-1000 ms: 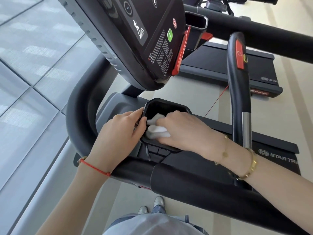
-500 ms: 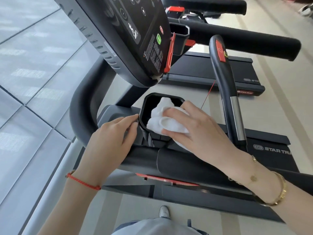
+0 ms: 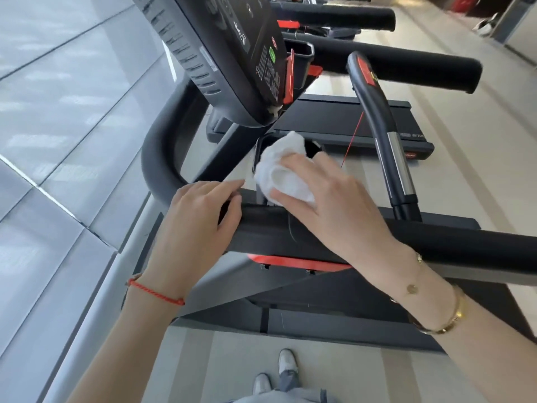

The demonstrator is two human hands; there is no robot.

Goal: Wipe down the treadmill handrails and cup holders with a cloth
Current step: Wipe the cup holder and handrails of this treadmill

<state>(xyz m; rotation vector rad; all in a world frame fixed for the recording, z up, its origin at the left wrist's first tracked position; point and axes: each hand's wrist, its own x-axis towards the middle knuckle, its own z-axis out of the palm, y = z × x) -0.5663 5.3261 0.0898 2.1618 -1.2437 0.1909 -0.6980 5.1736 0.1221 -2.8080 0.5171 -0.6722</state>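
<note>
I've lifted the cloth out of the cup holder (my right hand grips it bunched, pointing up-left). My left hand rests flat on the handrail, which runs rightward above pale floor.

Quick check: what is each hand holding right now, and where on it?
Right hand grips the bunched white cloth by its near lower part. Left hand holds nothing; it rests on the treadmill frame.

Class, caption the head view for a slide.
Right hand wipes the cup holder with a white cloth.
</note>
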